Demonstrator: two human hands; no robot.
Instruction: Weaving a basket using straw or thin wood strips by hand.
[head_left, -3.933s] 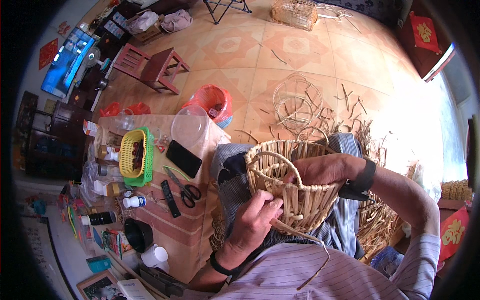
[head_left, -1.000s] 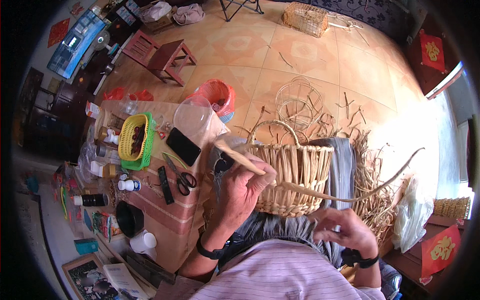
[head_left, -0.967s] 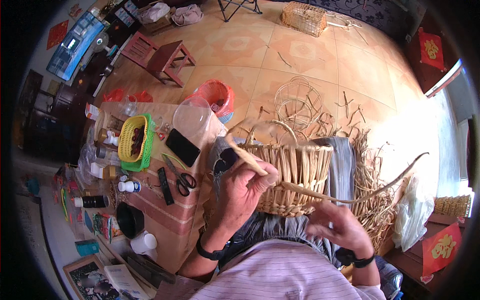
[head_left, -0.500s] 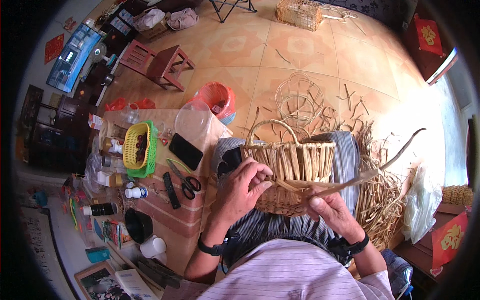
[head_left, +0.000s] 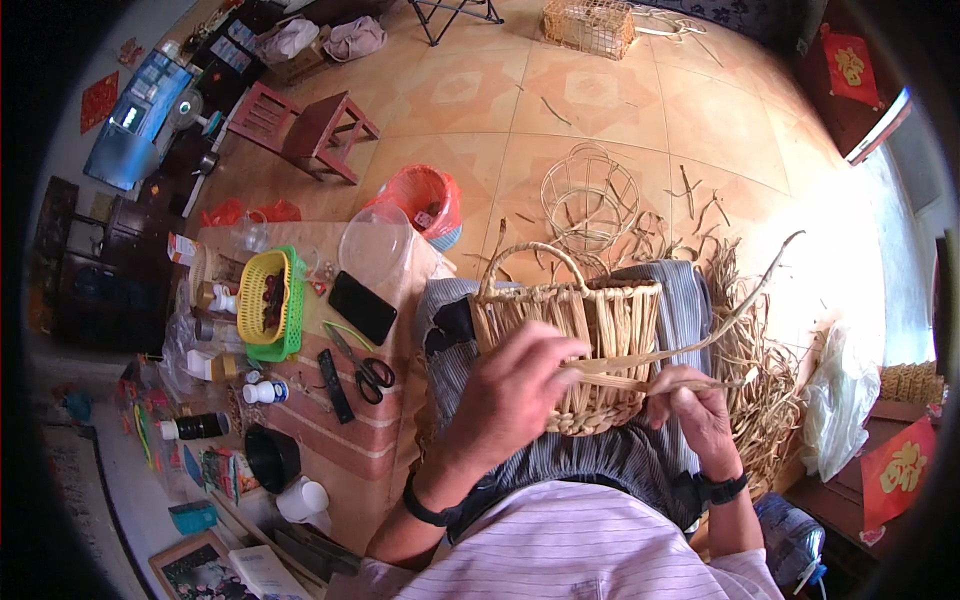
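Basket: a woven basket (head_left: 620,318) is set upright on the lap, over a striped cloth (head_left: 684,300); an arched handle (head_left: 541,247) is raised from its rim.
Upper strand: a long fibre strand (head_left: 735,314) is stretched across the basket's front wall, its tail curving up beyond the right side.
Lower strand: a flat length (head_left: 618,381) is drawn just beneath it; whether both belong to one piece cannot be told.
Left hand: the left hand (head_left: 520,388) is held before the basket's left front, fingers bent at the strands; because of blur, a firm grip cannot be confirmed.
Right hand: the right hand (head_left: 692,410) is placed at the basket's lower right, the lower strand pinched between thumb and fingers.
Weaving step: a strand is apparently being worked along the front wall; for the next move, steady tension and the two lengths kept untangled seem to be called for.
Supplies: loose fibres (head_left: 765,385) are heaped right of the basket; scissors (head_left: 374,380) are laid to its left.
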